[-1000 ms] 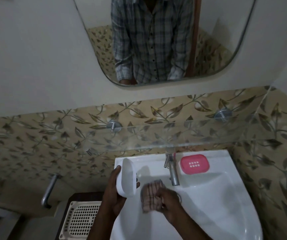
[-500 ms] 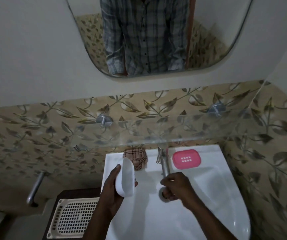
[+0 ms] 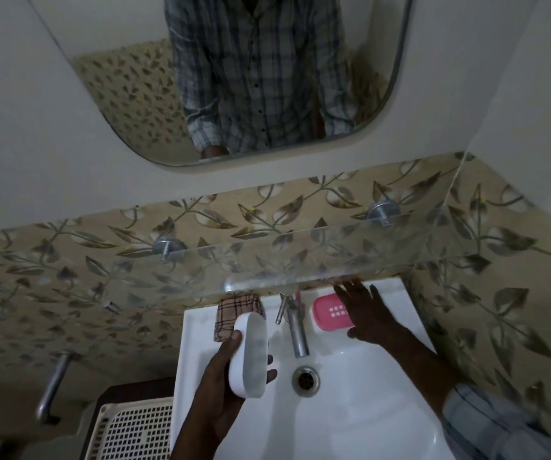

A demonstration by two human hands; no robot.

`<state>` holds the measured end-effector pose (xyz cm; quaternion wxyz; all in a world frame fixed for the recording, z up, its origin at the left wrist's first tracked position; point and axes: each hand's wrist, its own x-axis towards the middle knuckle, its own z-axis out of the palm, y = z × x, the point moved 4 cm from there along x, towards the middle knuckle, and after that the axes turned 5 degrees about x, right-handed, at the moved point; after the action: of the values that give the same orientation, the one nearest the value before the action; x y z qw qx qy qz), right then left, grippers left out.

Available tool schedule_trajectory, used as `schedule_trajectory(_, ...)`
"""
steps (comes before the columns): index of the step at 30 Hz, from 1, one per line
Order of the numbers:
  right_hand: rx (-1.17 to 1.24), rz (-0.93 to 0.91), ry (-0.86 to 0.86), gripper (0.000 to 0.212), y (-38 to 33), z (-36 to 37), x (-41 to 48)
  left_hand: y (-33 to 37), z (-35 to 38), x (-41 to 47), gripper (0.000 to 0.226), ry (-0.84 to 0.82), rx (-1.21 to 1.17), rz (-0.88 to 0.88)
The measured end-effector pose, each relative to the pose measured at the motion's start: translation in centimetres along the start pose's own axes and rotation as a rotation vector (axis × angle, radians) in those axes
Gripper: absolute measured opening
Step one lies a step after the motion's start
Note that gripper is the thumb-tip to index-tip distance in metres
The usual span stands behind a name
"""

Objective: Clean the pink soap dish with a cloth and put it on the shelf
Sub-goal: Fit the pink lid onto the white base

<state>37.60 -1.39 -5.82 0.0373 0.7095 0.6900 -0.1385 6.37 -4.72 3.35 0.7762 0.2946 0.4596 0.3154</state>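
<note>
A pink soap dish piece (image 3: pixel 329 312) with small drain slots lies on the back right ledge of the white sink (image 3: pixel 350 393). My right hand (image 3: pixel 365 315) hovers over its right side with fingers spread, holding nothing. My left hand (image 3: pixel 224 386) grips a white oval soap dish tray (image 3: pixel 251 355), held on edge over the left of the basin. The checked cloth (image 3: pixel 234 313) lies bunched on the back left ledge, partly behind the tray. The glass shelf (image 3: pixel 300 260) hangs above the sink's back edge.
A chrome tap (image 3: pixel 295 327) stands between the cloth and the pink piece, above the drain (image 3: pixel 305 377). A cream perforated basket (image 3: pixel 134 429) sits to the left of the sink. A mirror (image 3: pixel 234 78) hangs over the tiled wall. A metal bar (image 3: pixel 51 383) juts out at the left.
My right hand set the cloth on the back left ledge, then moved from the drain area to the pink piece at the back right. My left hand kept the white tray.
</note>
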Motion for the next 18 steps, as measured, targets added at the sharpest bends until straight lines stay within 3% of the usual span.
schedule_trajectory(4, 0.111, -0.022, 0.048, 0.103, 1.3, 0.8, 0.2, -0.9, -0.7, -0.3, 0.054, 0.009, -0.042, -0.008)
schedule_trajectory(8, 0.589, 0.025, 0.038, 0.105, 1.8, 0.0, -0.8, -0.9, -1.0, -0.2, 0.054, 0.008, -0.053, 0.006)
schedule_trajectory(13, 1.064, 0.141, 0.265, 0.111, 2.2, -2.9, -4.7, 0.1, 0.0, -0.4, 0.058, 0.010, 0.003, 0.065)
schedule_trajectory(16, 1.291, 0.124, 0.244, 0.122, 0.5, -4.9, -8.0, 0.9, 1.0, -0.7, 0.062, 0.011, 0.052, 0.090)
schedule_trajectory(18, 1.288, 0.077, 0.164, 0.127, -1.6, -6.6, -10.0, 1.7, 2.0, -1.2, 0.064, -0.013, 0.114, 0.119)
